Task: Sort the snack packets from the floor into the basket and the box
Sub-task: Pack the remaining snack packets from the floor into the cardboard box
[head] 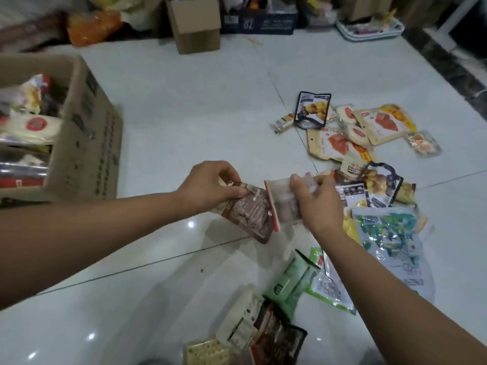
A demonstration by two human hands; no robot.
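Both hands are holding packets side by side: the left hand (210, 185) is pinching a brown packet (250, 214), the right hand (319, 204) is gripping a clear packet (279, 204). The box (87, 133) is sitting far left, and loose packets (382, 122) are lying to the right.

Dim, soft-focus view; ceiling lights glare off the glossy floor (189, 106).

Bare forearms — left hand (208, 187), right hand (317, 204).
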